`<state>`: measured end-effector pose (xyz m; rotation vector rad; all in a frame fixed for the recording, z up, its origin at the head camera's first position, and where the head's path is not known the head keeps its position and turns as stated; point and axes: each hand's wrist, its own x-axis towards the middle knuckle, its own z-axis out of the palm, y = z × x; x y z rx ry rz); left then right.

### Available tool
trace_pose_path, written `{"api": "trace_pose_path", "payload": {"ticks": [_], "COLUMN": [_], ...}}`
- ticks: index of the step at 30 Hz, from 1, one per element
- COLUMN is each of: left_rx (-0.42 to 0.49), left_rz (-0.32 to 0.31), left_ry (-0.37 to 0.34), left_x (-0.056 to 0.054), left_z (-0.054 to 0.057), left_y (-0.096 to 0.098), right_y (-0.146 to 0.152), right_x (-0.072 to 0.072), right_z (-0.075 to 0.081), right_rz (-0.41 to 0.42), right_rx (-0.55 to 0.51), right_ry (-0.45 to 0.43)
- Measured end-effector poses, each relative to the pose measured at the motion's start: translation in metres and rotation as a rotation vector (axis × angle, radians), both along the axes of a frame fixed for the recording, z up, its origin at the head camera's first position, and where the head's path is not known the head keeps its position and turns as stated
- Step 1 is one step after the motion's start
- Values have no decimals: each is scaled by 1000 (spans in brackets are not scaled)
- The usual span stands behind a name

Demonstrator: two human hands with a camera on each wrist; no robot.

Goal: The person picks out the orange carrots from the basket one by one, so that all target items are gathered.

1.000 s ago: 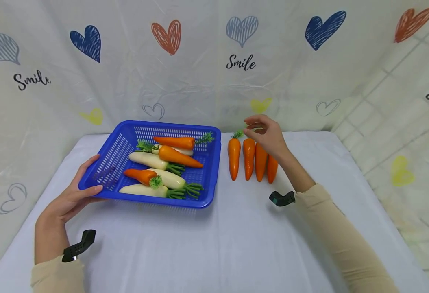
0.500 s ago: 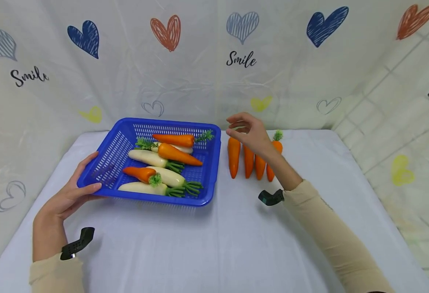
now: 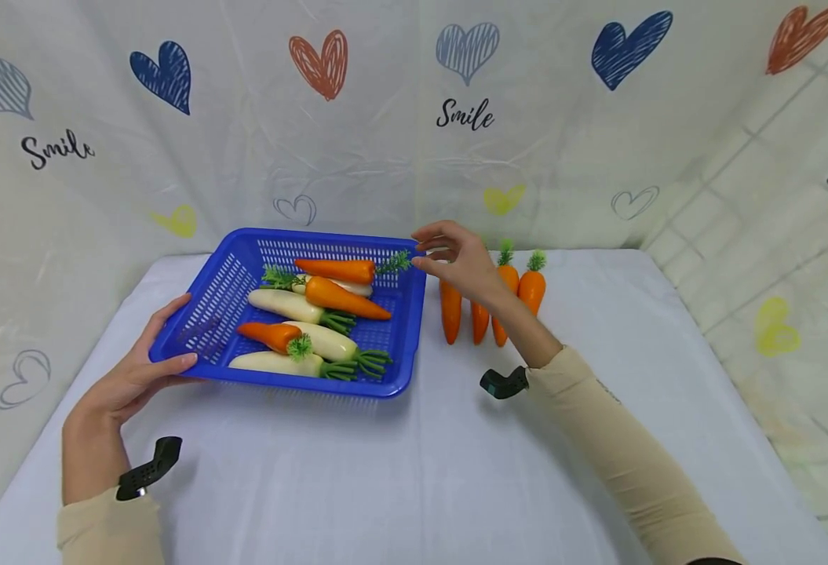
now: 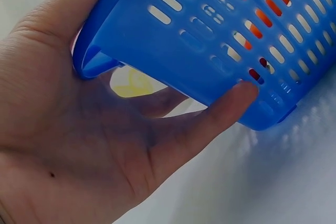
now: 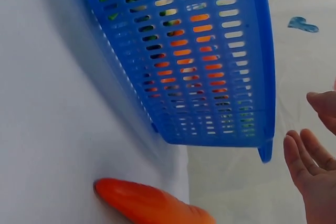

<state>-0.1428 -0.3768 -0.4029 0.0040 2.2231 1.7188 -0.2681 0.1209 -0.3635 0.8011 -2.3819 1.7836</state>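
Observation:
My left hand (image 3: 125,380) grips the left end of a blue plastic basket (image 3: 414,333), thumb at the front rim and fingers along the outer side. In the left wrist view, fingers (image 4: 226,111) reach under the perforated wall. Inside lie three orange carrots (image 3: 339,298) with green tops and several white radishes (image 3: 282,307). My right hand (image 3: 459,263) hovers at the basket's back right corner, fingers loosely bent, holding nothing. The right wrist view has that hand (image 5: 317,166) apart from the rim, thumb and fingers spread.
Several carrots (image 3: 450,314) lie in a row on the white-covered table (image 3: 357,479), right of the basket; my right hand and forearm hide parts of them. A white curtain (image 3: 378,157) with printed hearts hangs behind. Black wrist cameras (image 3: 504,383) sit at both cuffs.
My right hand has moved left from above the row of carrots to the basket's back right corner, uncovering the tops of the right-hand carrots. The left hand stays on the basket.

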Motion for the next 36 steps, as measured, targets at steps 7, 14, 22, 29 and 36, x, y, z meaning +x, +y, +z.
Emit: {"api": "trace_pose_path", "payload": {"ticks": [7,14,22,29,36], "left_rx": [-78,-106,-148,-183,-220], "left_rz": [-5,-10,-35,-38,-50], "left_ry": [3,-2,21,26,36], "left_x": [1,-2,2,4,-2], "left_z": [5,7,8,9,14], "left_y": [0,5,-3,-5,-2], "right_y": [-18,-29,-50,-61,-71], "right_x": [2,1,1,-2,-5], "right_z": [-2,1,1,5,10], "right_rz": [51,81,154,179,220], "right_rx": [9,54,72,150,250], "right_ry": [1,-22,-53,-70,-94]}}
